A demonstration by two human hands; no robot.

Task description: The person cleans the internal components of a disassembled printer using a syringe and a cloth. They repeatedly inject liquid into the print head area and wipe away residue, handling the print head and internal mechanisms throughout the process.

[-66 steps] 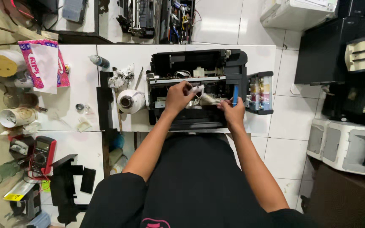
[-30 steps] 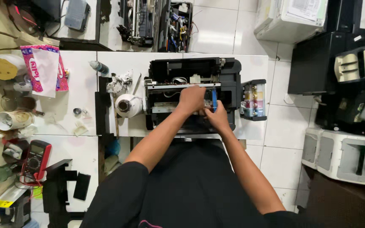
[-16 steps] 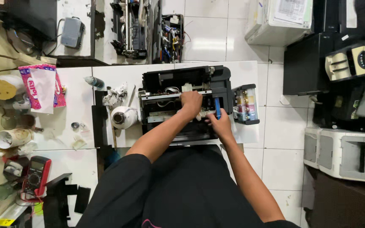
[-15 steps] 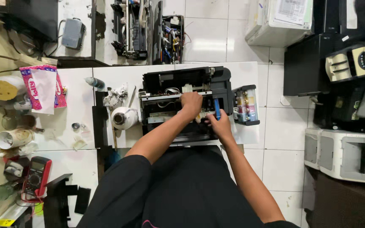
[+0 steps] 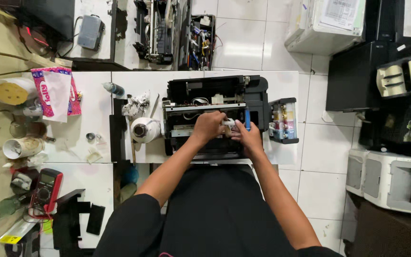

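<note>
Both hands have come closer together inside the open black printer (image 5: pixel 215 97) on the white table (image 5: pixel 134 83). The left hand (image 5: pixel 209 126) pinches a small white part (image 5: pixel 229 123); the right hand (image 5: pixel 247 138) grips a blue-handled tool (image 5: pixel 247 119) just beside it

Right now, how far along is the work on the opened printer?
Done: the printer sits with its cover off, insides exposed. In hand: left hand and right hand work a small white part inside, blue-handled tool in the right. Left: the casing is still open.
</note>
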